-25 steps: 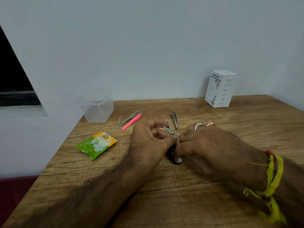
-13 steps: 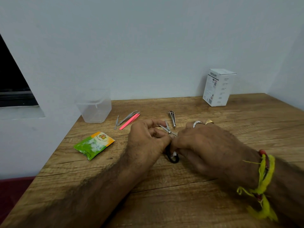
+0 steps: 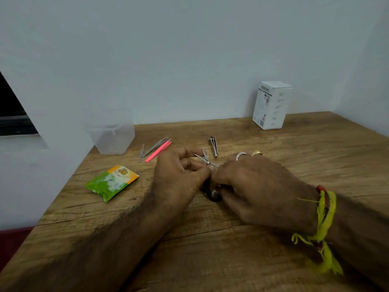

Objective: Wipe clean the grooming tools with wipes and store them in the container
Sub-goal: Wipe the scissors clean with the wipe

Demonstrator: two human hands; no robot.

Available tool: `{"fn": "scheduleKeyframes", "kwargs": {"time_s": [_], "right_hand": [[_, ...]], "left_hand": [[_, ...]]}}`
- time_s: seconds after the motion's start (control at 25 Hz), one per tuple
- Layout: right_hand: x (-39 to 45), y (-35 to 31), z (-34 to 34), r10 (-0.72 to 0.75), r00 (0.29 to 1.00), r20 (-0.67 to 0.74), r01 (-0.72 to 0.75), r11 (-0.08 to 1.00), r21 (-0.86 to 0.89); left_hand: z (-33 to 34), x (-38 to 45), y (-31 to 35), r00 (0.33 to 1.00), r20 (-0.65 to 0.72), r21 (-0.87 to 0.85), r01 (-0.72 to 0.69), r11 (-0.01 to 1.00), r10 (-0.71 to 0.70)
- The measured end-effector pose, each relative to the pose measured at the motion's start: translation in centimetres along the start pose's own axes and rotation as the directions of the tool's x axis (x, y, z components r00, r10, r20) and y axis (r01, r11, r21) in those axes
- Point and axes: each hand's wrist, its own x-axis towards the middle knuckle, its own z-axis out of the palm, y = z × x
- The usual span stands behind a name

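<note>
Two hands meet at the middle of a wooden counter [image 3: 273, 144] over a small pair of scissors [image 3: 207, 162]. The left hand [image 3: 179, 175] has its fingers curled and its thumb and fingertips pinching the scissors near the pivot; the right hand [image 3: 252, 186], wearing two rings and a yellow thread band at the wrist, is curled around the handle end, where a black loop [image 3: 212, 196] shows below the knuckles. The steel blades stand slightly parted, pointing toward 11 o'clock. A fleck of white shows at the handle; whether it is a wipe cannot be told.

Just beyond the blades, at 12 o'clock from the hands, a nail clipper [image 3: 213, 145] lies on the counter. At 10 o'clock, a pink tweezer [image 3: 158, 151] lies touching a steel tweezer [image 3: 154, 146], with a slim steel tool [image 3: 141, 152] just beside them. Farther out at 10 o'clock, a clear plastic container [image 3: 111, 133] stands upright near the counter's edge, against the wall; nothing can be made out inside it. At 9 o'clock, a green and orange wipes packet [image 3: 111, 182] lies flat. At 1 o'clock, well apart from the tools, a white carton [image 3: 271, 105] stands near the pale wall.
</note>
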Motion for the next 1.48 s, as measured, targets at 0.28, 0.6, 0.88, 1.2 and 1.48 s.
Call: {"fn": "scheduleKeyframes", "kwargs": {"time_s": [0.28, 0.6, 0.88, 1.2, 1.48], "right_hand": [[0.3, 0.0, 0.8, 0.209, 0.969, 0.13, -0.238, 0.928, 0.285], [0.3, 0.1, 1.6, 0.367, 0.911, 0.19, -0.411, 0.757, 0.508], [0.1, 0.0, 1.8, 0.472, 0.872, 0.13, -0.435, 0.626, 0.648], [0.2, 0.6, 1.5, 0.587, 0.807, 0.068, -0.377, 0.424, 0.824], [0.4, 2.7, 2.2, 0.523, 0.758, -0.389, -0.275, 0.798, 0.536]], "left_hand": [[0.0, -0.1, -0.4, 0.998, -0.038, 0.062, -0.039, 0.997, 0.042], [0.0, 0.1, -0.6, 0.995, -0.1, -0.005, -0.027, 1.0, 0.026], [0.1, 0.0, -0.3, 0.995, -0.097, -0.028, -0.034, 0.999, 0.031], [0.0, -0.2, -0.3, 0.997, -0.079, -0.041, -0.022, 0.999, 0.019], [0.0, 0.0, -0.1, 0.999, -0.031, -0.075, 0.017, 0.997, -0.019]]}}
